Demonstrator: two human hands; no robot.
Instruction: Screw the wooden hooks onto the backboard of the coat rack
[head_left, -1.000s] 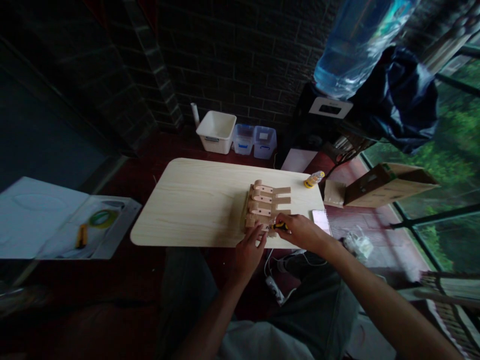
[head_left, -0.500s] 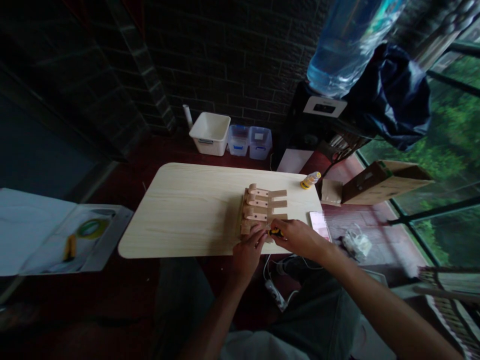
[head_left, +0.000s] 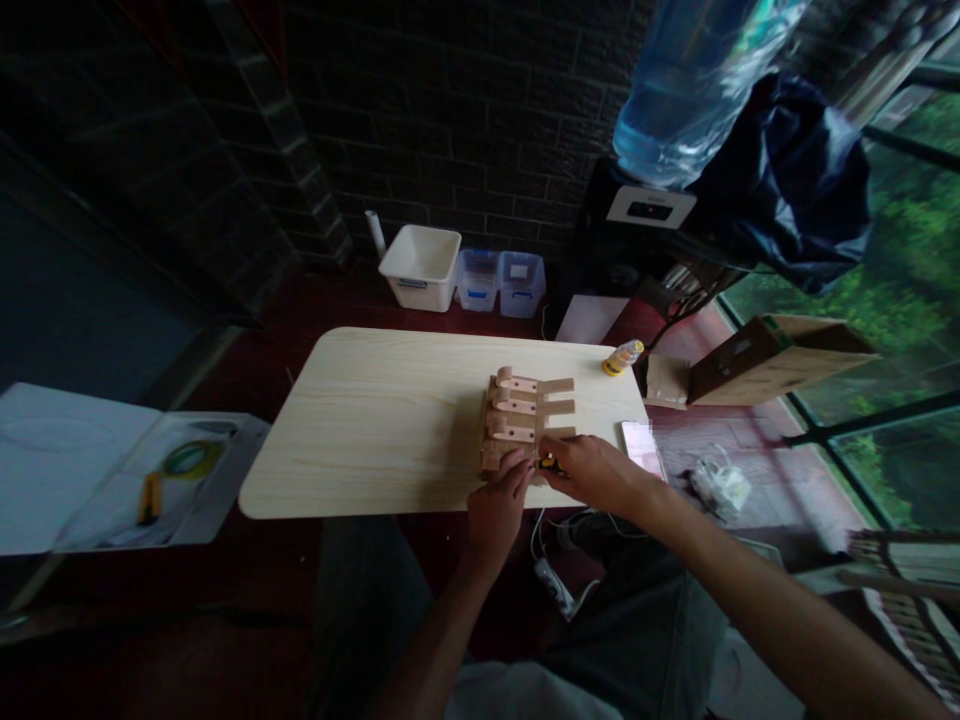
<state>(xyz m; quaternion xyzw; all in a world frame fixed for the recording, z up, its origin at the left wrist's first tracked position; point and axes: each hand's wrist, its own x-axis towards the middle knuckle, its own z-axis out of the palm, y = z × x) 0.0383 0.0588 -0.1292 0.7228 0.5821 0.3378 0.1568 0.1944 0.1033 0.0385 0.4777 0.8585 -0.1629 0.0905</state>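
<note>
A wooden assembly [head_left: 517, 408] with several parallel arms and dark holes rests on the light wood table [head_left: 375, 420]. At its near end, my right hand [head_left: 581, 465] is closed round a screwdriver [head_left: 551, 464] with a yellow and black handle, which points left. My left hand [head_left: 499, 500] touches the near end of the assembly, its fingers bent together close to the screwdriver's tip. What those fingers pinch, if anything, is hidden.
On the table's right side are a yellow-capped clear bottle [head_left: 622, 357] and a phone [head_left: 641, 448]. An open white case [head_left: 187, 480] lies left. Bins [head_left: 420, 285] and a water dispenser [head_left: 645, 215] stand behind. A power strip [head_left: 553, 587] lies below the near edge.
The view has shifted slightly. Both hands stay at the near end of the wooden assembly, and the right hand still grips the screwdriver with only a slight shift.
</note>
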